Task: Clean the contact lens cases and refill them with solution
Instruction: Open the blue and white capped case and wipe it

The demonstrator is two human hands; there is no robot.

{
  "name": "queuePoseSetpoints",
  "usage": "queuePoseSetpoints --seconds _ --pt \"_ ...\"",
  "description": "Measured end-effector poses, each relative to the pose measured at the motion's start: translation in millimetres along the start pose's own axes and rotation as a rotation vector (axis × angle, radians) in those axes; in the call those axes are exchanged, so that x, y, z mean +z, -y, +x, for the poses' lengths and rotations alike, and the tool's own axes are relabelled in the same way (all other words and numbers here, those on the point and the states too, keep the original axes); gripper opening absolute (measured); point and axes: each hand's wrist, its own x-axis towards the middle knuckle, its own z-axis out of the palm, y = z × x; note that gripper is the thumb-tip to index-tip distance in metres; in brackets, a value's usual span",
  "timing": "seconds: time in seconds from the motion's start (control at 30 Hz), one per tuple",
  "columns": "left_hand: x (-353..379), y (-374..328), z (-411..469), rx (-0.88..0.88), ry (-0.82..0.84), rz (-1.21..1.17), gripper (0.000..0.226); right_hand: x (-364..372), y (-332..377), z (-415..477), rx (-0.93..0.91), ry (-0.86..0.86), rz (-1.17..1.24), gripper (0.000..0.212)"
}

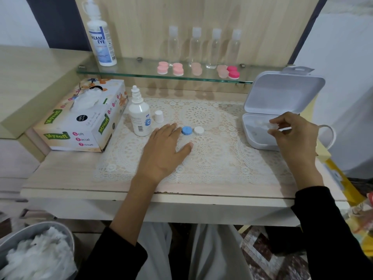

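I take the lace mat [212, 164] as my clock face. It lies on a pale wood-grain desk [60, 178] with a worn front edge. Near the mat's centre a blue cap [186, 130] and a white cap [199, 130] of a lens case sit side by side, touching.

My left hand [163, 150] rests palm down on the mat, fingers straight and spread, holding nothing. Its fingertips are just beside the blue cap, and I cannot tell if they touch it.

At 3 o'clock a white hinged box [262, 138] stands open with its lid [282, 93] tilted back. My right hand [292, 134] hovers over the box, and its fingers pinch a small clear piece [271, 125] too blurred to make out.

At 10 o'clock a small solution bottle [139, 118] stands upright and uncapped. Its white bottle cap [159, 116] stands just beside it. A tissue box [84, 118] lies at 9 o'clock.

At 12 o'clock a glass shelf [125, 68] is fixed to a wood panel [151, 17]. It carries a large solution bottle [102, 41], four clear bottles [194, 47] and a row of pink lens cases [177, 69].

Down at 7 o'clock, below the desk, a bin [24, 235] holds crumpled white tissue.
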Motion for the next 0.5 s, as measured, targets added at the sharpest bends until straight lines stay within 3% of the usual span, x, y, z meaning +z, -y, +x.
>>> queuePoseSetpoints --seconds 0.5 --pt "-1.2 -0.4 0.1 -0.005 0.007 -0.002 0.062 1.3 7.3 0.5 0.203 -0.014 0.085 0.026"
